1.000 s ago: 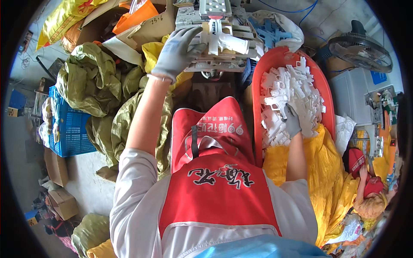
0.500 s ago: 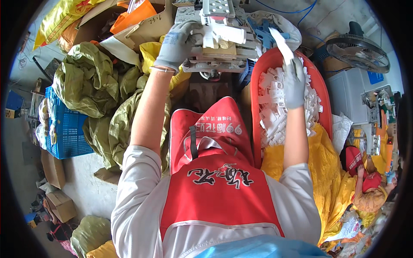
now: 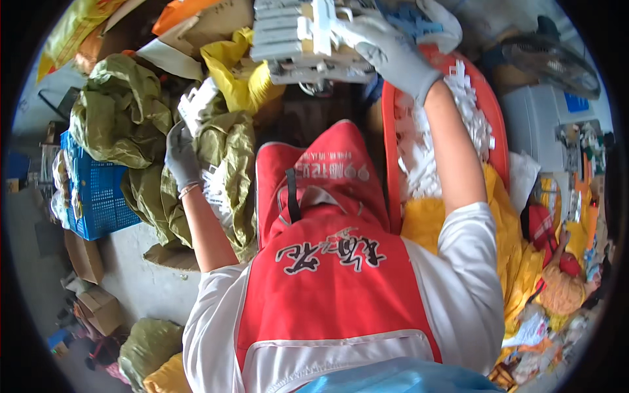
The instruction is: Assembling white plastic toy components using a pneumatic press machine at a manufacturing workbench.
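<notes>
Concrete floor (image 3: 141, 272), pale grey, light patchy. Far left, a blue crate (image 3: 101, 200); below it, a cardboard box (image 3: 103, 313). Then heaped green sacking (image 3: 121, 118), and beside it an open sack (image 3: 239, 147) with white pieces inside. Yellow sack (image 3: 239, 82) just above. Top centre, a grey machine (image 3: 282, 42). To its right a red tub (image 3: 496, 128) heaped with white pieces (image 3: 464, 105), yellow sheeting (image 3: 498, 229) over its near end. Further right, a grey cabinet (image 3: 534, 121) and a dark fan (image 3: 550, 62); lower down, another person (image 3: 560, 291) beside mixed scrap.

Writing: large black characters, edged in white, across the chest of the red apron (image 3: 327, 308); smaller white lettering on its lap, upside down to the camera. Plain blue label (image 3: 576, 101) on the cabinet.

Hands well apart, both in grey gloves. Left hand (image 3: 181, 157) low at the open sack's mouth, elbow bent, fingers against a tilted white piece (image 3: 198, 105); could not tell whether gripped. Right arm extended forward, right hand (image 3: 391, 59) palm down, fingers closed on the handle end of a white part (image 3: 321, 29) lying on the machine.
</notes>
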### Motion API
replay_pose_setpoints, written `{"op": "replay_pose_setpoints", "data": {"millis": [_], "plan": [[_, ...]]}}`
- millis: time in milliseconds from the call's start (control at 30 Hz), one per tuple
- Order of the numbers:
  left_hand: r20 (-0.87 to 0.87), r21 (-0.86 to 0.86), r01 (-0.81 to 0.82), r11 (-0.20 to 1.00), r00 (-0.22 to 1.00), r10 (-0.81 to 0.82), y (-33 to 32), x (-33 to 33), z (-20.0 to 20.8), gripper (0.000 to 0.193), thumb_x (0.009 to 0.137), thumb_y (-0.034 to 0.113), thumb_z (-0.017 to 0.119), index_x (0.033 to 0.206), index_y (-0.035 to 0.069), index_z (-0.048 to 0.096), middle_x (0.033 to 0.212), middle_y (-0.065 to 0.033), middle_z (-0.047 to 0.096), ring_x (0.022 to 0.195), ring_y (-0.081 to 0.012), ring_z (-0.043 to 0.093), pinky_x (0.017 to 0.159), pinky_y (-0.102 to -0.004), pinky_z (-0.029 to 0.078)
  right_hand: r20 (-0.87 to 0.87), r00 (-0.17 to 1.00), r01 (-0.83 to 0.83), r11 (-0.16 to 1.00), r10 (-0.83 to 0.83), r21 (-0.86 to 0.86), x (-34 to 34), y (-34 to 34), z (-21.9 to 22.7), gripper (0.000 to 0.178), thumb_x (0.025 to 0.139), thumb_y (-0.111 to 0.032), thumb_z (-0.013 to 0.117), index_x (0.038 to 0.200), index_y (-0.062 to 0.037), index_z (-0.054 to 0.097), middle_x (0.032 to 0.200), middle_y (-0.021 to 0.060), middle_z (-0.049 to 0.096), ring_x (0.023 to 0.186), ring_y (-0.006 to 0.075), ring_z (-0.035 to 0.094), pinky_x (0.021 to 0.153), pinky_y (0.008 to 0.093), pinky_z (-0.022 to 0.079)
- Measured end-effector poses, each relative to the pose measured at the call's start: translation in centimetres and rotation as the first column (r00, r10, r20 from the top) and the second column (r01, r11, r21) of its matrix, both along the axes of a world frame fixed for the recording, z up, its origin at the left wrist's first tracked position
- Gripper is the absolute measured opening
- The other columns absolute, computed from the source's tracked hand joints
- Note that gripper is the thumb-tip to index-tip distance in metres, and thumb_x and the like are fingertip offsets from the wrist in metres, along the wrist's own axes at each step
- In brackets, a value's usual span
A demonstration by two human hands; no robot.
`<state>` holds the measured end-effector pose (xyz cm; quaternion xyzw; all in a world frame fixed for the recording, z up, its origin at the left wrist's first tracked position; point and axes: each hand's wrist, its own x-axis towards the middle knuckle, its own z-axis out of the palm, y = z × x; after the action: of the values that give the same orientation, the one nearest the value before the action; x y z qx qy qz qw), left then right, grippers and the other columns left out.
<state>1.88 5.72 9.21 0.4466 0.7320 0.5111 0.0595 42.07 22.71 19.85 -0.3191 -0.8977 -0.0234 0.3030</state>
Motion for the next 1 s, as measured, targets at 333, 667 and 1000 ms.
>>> {"op": "replay_pose_setpoints", "data": {"millis": [333, 667, 1000], "plan": [[0.049, -0.361, -0.168, 0.917, 0.979, 0.199, -9.2, -5.5, -6.2, 0.042, 0.093, 0.032, 0.054, 0.119, 0.000, 0.059, 0.113, -0.0116, 0.065, 0.098, -0.0197, 0.062, 0.086, -0.0301, 0.048, 0.323, 0.867, 0.497, 0.618, -0.379, -0.610, 16.4, -6.8, -11.6, 0.035, 0.089, -0.020, 0.050, 0.122, -0.0061, 0.055, 0.114, 0.0154, 0.061, 0.105, 0.0327, 0.056, 0.091, 0.0368, 0.044], [0.101, -0.405, 0.239, 0.883, 0.971, -0.216, -4.9, 2.1, -7.0, 0.032, 0.093, 0.024, 0.055, 0.116, 0.004, 0.062, 0.114, -0.0112, 0.065, 0.101, -0.0215, 0.061, 0.092, -0.0308, 0.044, 0.772, 0.585, 0.623, 0.746, -0.247, -0.233, 14.9, -10.2, -21.8, 0.043, 0.085, -0.034, 0.053, 0.123, -0.0155, 0.054, 0.126, 0.0084, 0.054, 0.118, 0.0279, 0.049, 0.098, 0.0444, 0.039], [-0.062, -0.358, 0.540, 0.761, 0.800, -0.597, -5.0, 9.7, -6.9, 0.022, 0.086, 0.022, 0.058, 0.101, 0.006, 0.062, 0.097, -0.0174, 0.063, 0.091, -0.0361, 0.059, 0.079, -0.0430, 0.047, 0.809, 0.581, 0.641, 0.663, -0.088, -0.388, 18.1, -4.6, -22.8, 0.033, 0.080, -0.022, 0.053, 0.110, -0.0131, 0.063, 0.114, 0.0181, 0.059, 0.104, 0.0359, 0.057, 0.090, 0.0427, 0.046]]}}
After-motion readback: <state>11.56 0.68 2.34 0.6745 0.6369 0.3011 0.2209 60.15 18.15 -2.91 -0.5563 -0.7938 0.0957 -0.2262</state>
